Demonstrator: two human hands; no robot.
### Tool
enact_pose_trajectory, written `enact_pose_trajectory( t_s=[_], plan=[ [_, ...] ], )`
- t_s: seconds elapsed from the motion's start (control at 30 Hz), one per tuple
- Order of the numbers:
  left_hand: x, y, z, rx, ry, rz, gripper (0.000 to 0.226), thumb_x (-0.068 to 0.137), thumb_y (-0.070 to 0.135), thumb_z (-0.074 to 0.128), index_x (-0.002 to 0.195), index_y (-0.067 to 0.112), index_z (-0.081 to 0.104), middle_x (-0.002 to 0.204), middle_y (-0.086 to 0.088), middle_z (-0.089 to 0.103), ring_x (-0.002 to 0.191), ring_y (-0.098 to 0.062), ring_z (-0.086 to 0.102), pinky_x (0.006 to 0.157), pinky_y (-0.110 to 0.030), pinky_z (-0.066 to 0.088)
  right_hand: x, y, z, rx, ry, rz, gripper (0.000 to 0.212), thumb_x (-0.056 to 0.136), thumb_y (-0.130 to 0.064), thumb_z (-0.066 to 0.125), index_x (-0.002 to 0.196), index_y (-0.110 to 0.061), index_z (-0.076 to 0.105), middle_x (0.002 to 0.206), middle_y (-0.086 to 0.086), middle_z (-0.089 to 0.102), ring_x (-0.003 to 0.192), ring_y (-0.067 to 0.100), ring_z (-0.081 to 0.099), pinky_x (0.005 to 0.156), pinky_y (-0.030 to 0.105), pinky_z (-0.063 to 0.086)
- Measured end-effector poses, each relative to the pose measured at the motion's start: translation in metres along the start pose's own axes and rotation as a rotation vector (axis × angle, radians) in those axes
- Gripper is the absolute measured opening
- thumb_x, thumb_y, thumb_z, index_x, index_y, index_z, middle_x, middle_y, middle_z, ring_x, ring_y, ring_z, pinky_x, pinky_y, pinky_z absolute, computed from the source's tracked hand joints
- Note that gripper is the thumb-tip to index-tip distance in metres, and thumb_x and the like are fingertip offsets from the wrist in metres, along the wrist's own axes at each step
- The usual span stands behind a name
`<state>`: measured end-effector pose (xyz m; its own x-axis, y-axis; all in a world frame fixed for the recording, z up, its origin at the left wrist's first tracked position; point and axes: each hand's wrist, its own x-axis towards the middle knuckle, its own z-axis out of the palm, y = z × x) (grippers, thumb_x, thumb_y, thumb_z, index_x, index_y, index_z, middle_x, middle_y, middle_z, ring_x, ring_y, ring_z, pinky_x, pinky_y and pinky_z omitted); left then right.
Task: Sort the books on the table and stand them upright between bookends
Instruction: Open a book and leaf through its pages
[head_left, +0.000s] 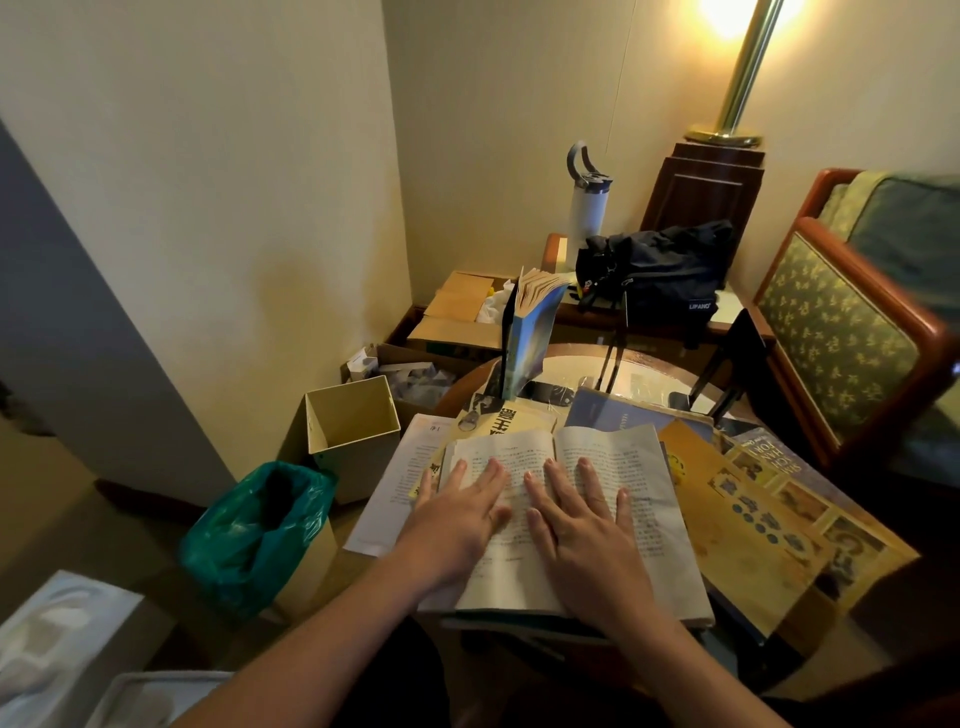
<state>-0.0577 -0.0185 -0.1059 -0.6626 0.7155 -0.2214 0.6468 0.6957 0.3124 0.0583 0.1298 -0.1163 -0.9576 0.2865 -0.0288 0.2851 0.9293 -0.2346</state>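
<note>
An open book (631, 467) lies face up on a heap of books on the round table (649, 366). My left hand (457, 519) lies flat on its left page, fingers spread. My right hand (582, 525) presses flat on its right page. A blue book (530, 343) stands upright at the table's far left, its pages fanned at the top. One black bookend (737, 358) stands at the far right, and thin black metal legs (610, 364) rise near the middle back. A large yellow patterned book (753, 525), a blue one (608, 413) and a yellow-covered one (514, 418) lie flat.
On the floor to the left stand a cream box bin (353, 431), a green plastic bag (260, 530) and open cardboard boxes (457, 317). Behind the table are a black bag (660, 270), a white bottle (587, 208) and a lamp (737, 78). A patterned armchair (852, 332) stands right.
</note>
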Motion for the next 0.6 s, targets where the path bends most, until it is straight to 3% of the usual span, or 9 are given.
enact_pose_trajectory(
  t_s=[0.23, 0.47, 0.6],
  plan=[
    [0.035, 0.000, -0.007, -0.047, 0.043, -0.028, 0.056, 0.106, 0.049, 0.017, 0.158, 0.035, 0.002, 0.166, 0.014, -0.001, 0.154, -0.021, -0.008, 0.122, -0.058, -0.007, -0.001, 0.001, -0.002, 0.028, 0.000, 0.001, 0.053, 0.102, -0.059, 0.009, 0.154, -0.050, -0.001, 0.161, -0.021, -0.019, 0.144, 0.014, -0.034, 0.120, 0.055, -0.015],
    [-0.024, -0.004, 0.017, 0.016, 0.036, 0.081, 0.056, 0.103, 0.058, 0.014, 0.154, 0.045, -0.006, 0.159, 0.025, -0.010, 0.145, -0.009, -0.021, 0.114, -0.049, -0.021, 0.000, 0.001, 0.000, 0.013, 0.000, -0.007, 0.055, 0.102, -0.059, 0.009, 0.154, -0.050, -0.004, 0.161, -0.022, -0.020, 0.145, 0.015, -0.034, 0.119, 0.054, -0.015],
    [-0.048, -0.003, 0.023, 0.006, 0.005, 0.069, 0.057, 0.103, 0.059, 0.018, 0.151, 0.049, -0.009, 0.158, 0.029, -0.011, 0.148, -0.013, -0.021, 0.115, -0.054, -0.020, -0.002, 0.001, -0.001, -0.002, -0.003, -0.014, 0.055, 0.102, -0.058, 0.009, 0.154, -0.049, -0.006, 0.160, -0.021, -0.021, 0.145, 0.016, -0.034, 0.119, 0.055, -0.015]
  ],
)
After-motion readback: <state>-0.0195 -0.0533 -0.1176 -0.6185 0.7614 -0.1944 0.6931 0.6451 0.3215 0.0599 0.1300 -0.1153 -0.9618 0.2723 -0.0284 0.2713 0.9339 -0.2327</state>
